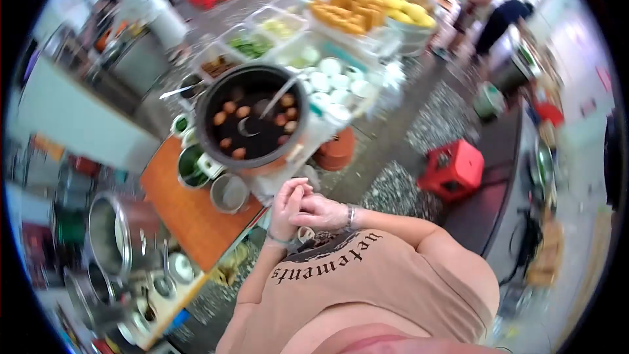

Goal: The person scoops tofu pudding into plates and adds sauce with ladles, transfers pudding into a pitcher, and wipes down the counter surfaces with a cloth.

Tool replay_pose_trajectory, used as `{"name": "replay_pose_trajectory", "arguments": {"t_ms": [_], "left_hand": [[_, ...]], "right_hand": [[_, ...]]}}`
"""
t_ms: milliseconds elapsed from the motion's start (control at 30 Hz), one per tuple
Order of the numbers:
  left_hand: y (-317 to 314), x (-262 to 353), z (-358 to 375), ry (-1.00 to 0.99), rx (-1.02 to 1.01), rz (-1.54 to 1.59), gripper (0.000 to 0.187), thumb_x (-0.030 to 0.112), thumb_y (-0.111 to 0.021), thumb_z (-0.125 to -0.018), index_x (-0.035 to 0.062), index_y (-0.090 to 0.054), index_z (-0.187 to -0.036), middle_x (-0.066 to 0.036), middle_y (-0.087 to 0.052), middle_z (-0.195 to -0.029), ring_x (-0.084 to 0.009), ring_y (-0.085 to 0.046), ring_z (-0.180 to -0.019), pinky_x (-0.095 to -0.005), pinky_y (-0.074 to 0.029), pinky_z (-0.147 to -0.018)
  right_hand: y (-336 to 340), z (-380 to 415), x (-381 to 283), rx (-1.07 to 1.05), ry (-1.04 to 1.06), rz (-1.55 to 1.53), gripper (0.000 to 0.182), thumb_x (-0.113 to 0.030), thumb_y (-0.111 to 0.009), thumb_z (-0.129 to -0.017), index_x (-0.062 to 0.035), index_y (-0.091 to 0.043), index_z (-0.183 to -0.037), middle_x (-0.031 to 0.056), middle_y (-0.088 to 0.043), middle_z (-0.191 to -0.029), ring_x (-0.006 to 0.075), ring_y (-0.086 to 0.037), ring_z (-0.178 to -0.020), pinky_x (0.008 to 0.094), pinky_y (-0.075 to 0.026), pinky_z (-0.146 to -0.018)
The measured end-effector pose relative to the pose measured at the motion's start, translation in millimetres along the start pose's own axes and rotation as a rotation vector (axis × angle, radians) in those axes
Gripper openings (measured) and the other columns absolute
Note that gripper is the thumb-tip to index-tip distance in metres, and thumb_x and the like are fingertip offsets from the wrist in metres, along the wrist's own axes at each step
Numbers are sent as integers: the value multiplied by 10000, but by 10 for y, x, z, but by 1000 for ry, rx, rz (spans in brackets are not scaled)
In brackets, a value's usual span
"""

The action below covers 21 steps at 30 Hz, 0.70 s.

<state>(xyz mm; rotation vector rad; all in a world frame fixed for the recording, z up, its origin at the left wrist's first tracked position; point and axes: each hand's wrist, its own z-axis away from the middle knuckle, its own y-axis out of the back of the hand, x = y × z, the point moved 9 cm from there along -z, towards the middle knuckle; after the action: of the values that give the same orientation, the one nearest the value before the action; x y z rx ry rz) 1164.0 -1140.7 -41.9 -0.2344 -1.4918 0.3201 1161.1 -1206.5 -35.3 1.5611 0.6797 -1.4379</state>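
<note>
My left hand (287, 208) and my right hand (322, 212) meet in front of my chest, and both seem to be covered by thin clear gloves. The left fingers stretch upward close together. Curled fingers of the right hand press against the left hand's fingers and palm; whether a small thing lies between them is hidden. Just beyond them stands a large dark pot (204, 118) of brown liquid with several eggs (243, 111) and a ladle (280, 94) in it. A metal cup (230, 193) is left of the hands.
Behind the pot are tubs of greens (250, 46), a tray of white cups (339, 82) and stacked fried dough (347, 10). A red stool (453, 169) stands right on the floor. An orange board (196, 223) and a steel pot (121, 233) are left. Other people work farther back.
</note>
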Motion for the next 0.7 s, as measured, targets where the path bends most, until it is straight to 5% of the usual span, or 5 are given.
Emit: {"name": "replay_pose_trajectory", "arguments": {"t_ms": [400,500,600,633,700], "left_hand": [[-2608,-864,-998,65,-442,-212,205,124,-464,-966,9,-574,-1096,-50,-597,-973,-103,-552,-908,-243,-449,-834],[-3414,-1043,-1107,314,-526,-139,237,160,-462,-972,22,-572,-1131,-16,-611,-938,-40,-510,-756,-189,-422,-677],[-4031,-1191,-1348,215,-556,-125,217,145,-530,-939,31,-581,-1116,40,-575,-848,-6,-454,-673,-169,-364,-557],[-4147,-1221,-1354,351,-598,-40,264,155,-555,-927,38,-544,-1164,59,-535,-805,-11,-467,-687,-162,-373,-573],[-4331,-1306,-1457,350,-546,40,262,164,-505,-953,36,-536,-1179,53,-536,-798,-2,-430,-623,-159,-349,-533]], "right_hand": [[1835,1817,895,385,13,-484,304,-286,-517,-964,-5,-608,-889,0,-575,-864,97,-525,-800,274,-456,-705],[2460,2427,1183,605,-1,-694,297,-301,-466,-989,-50,-600,-907,12,-575,-860,93,-521,-824,258,-440,-745],[2955,2770,1243,827,-11,-1232,332,-350,-436,-993,-71,-574,-875,15,-561,-793,149,-556,-745,301,-458,-702],[3124,2839,1343,823,-21,-1230,332,-350,-436,-993,-71,-574,-875,15,-561,-793,149,-556,-745,301,-458,-702],[3261,2750,1113,221,372,-1495,335,-361,-435,-987,-96,-575,-836,32,-569,-782,191,-563,-685,326,-467,-671]]}}
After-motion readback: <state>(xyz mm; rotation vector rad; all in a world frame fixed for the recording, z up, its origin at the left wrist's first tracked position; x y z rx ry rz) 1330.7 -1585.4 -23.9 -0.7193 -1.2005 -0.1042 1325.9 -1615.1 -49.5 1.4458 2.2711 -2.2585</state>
